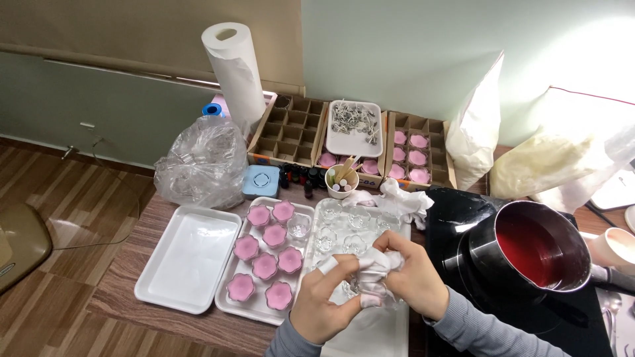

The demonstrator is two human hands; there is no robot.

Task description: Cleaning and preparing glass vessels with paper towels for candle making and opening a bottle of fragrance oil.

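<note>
Currently our left hand (322, 305) and right hand (411, 276) both clench a white tissue (370, 264) over the glass-cup tray (390, 324). Risks: elbow clips the saucepan (539, 251) of red liquid; tissue snags empty cups (331, 235).

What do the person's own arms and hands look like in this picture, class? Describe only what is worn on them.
Both hands are bare: the left hand and the right hand wear no gloves, and no rings or watch can be seen. Each forearm is covered by a long, close-fitting grey knit sleeve ending at the wrist, with the left one only partly in view. No markings show on the fabric.
</note>
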